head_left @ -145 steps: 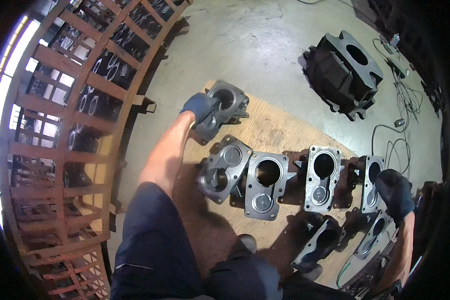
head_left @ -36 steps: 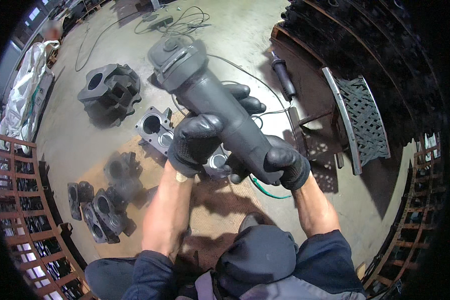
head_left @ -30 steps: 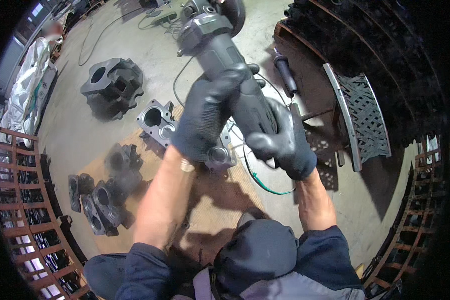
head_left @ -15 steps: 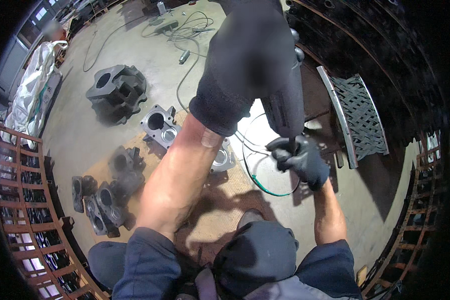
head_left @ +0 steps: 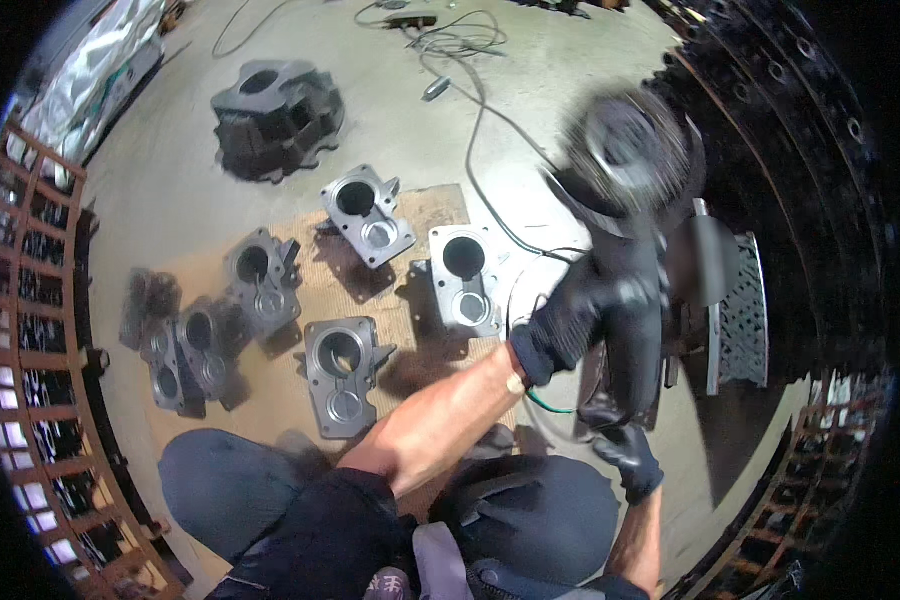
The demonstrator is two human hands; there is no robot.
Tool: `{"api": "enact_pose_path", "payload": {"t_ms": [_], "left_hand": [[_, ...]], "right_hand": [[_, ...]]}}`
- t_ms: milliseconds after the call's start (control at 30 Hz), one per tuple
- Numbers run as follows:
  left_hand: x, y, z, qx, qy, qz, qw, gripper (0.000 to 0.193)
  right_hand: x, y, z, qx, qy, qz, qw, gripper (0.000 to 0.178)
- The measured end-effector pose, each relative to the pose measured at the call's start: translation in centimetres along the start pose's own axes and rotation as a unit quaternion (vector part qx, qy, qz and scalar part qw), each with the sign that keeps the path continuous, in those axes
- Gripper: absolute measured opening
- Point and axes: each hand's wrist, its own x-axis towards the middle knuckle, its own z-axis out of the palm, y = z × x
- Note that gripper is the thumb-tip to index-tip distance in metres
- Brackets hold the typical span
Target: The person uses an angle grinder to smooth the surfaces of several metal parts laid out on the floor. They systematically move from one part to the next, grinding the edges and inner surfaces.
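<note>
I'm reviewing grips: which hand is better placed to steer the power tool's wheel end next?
Probably the left hand: it holds the power tool nearer the round wheel, while the right hand sits at the opposite end.

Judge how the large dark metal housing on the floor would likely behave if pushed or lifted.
The metal housing is probably stiff and heavy, given its bulky, cast-looking body. Its angular, lobed outline suggests it wouldn't roll easily. The uneven lower edge might catch on the floor when pushed.
</note>
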Motion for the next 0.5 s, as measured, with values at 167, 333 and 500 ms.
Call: {"api": "enact_pose_path", "payload": {"t_ms": [167, 333, 500], "left_hand": [[-4.1, -6.0, -1.7, 0.165, 0.000, 0.010, 0.986, 0.055], [-4.8, -3.8, -2.4, 0.237, -0.008, -0.032, 0.971, 0.064], [-5.6, -3.8, -4.8, 0.207, 0.013, -0.072, 0.976, 0.049]], "right_hand": [[2.3, -1.0, -1.8, 0.334, 0.161, 0.007, 0.929, 0.059], [5.9, -7.2, 1.4, 0.303, 0.060, 0.006, 0.951, 0.044], [8.2, -7.4, 2.1, 0.191, -0.021, -0.032, 0.981, 0.066]]}}
